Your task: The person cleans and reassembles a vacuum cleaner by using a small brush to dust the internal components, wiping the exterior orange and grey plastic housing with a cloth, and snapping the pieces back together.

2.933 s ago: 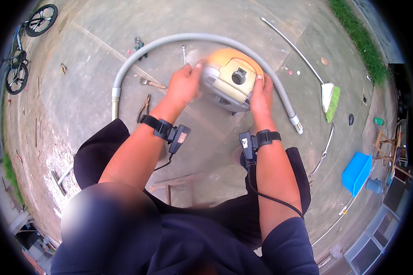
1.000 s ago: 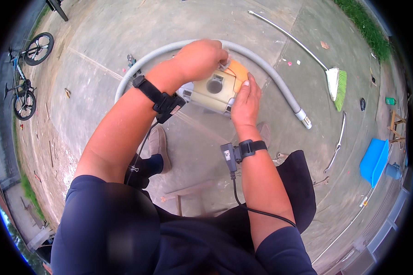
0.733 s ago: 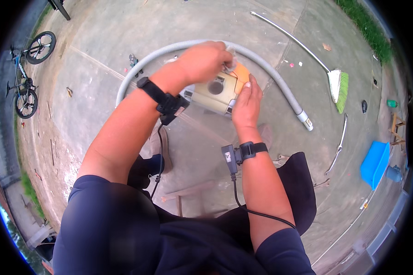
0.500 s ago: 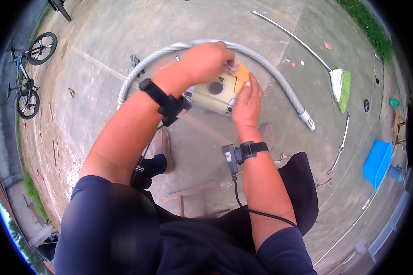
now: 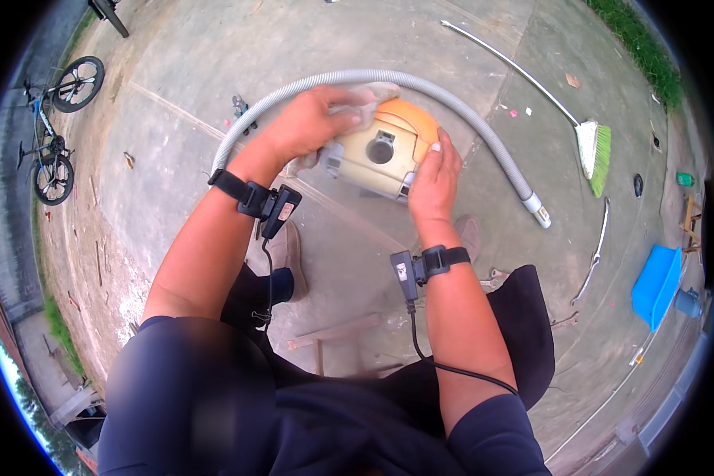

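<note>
A cream canister vacuum cleaner (image 5: 357, 168) with an orange cover (image 5: 412, 119) and a round hole in its top is between my hands, slightly tilted. My left hand (image 5: 313, 127) is closed over a pale grey rag (image 5: 382, 91) at the cleaner's far left edge; some of the cloth also shows below the wrist side of the hand. My right hand (image 5: 435, 182) grips the right side of the body, thumb on top near the orange cover. Its other fingers are partly hidden behind the edge. Around the far side curves a grey corrugated hose (image 5: 464, 111).
A broom (image 5: 591, 155) with green bristles lies on the concrete to the right, beside a bent metal tube (image 5: 593, 258). Farther right stands a blue tub (image 5: 656, 285). A bicycle (image 5: 49, 131) is at the far left. My shoes (image 5: 292, 258) are just below the cleaner.
My left hand has moved left with the rag, from the orange cover to the cleaner's left side, uncovering more of its top. My right hand keeps its grip.
</note>
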`<state>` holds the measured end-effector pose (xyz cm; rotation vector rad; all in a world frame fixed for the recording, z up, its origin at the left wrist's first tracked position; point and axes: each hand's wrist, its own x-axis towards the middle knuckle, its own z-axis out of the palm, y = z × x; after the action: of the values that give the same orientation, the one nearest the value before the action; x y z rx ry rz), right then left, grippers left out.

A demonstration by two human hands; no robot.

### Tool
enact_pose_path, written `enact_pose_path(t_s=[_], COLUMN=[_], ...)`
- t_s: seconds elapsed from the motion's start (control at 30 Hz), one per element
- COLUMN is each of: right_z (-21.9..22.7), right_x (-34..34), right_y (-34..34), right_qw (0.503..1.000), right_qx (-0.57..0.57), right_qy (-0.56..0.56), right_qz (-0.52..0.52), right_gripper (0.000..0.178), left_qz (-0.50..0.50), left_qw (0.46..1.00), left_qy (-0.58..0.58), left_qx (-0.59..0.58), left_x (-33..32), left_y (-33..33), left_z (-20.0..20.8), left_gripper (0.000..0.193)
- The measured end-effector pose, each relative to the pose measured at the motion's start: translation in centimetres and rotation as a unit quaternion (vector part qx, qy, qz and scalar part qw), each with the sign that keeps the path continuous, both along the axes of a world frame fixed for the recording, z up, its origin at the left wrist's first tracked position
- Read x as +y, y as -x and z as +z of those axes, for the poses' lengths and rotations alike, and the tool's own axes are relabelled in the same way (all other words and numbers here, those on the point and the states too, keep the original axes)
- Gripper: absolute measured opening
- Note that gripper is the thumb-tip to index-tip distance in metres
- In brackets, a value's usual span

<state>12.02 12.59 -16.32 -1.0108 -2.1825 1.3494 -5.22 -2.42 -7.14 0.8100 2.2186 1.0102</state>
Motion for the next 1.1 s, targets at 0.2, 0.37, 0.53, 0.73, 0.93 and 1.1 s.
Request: enact_pose_path(t_s=[0.2, 0.37, 0.53, 0.73, 0.93, 1.1], right_z=[0.0, 0.6, 0.5, 0.4, -0.6, -1.5], right_x=[-0.2, -0.2, -0.3, -0.7, -1.1, -1.7], right_y=[0.0, 0.0, -0.1, 0.0, -0.4, 0.1], right_qw=[1.000, 1.000, 1.000, 0.999, 0.989, 0.964], right_qx=[0.010, -0.009, 0.004, 0.014, 0.067, 0.093], right_qy=[-0.012, 0.004, -0.006, 0.021, 0.100, 0.181], right_qz=[0.015, 0.010, 0.003, -0.023, -0.088, -0.169], right_gripper=[0.054, 0.055, 0.054, 0.054, 0.055, 0.054], left_qz=[-0.033, -0.066, -0.132, -0.193, -0.269, -0.259], left_qw=[0.999, 0.996, 0.973, 0.932, 0.917, 0.919], left_qy=[0.039, 0.021, -0.033, -0.095, -0.052, -0.066], left_qx=[0.012, 0.049, 0.189, 0.292, 0.289, 0.290], left_x=[3.0, 4.0, 6.0, 7.1, 7.7, 8.8], left_y=[1.1, 1.2, -0.2, -1.2, -3.8, -4.5], left_z=[0.3, -0.5, -1.7, -2.8, -1.3, -1.4], left_gripper=[0.027, 0.018, 0.012, 0.009, 0.015, 0.016])
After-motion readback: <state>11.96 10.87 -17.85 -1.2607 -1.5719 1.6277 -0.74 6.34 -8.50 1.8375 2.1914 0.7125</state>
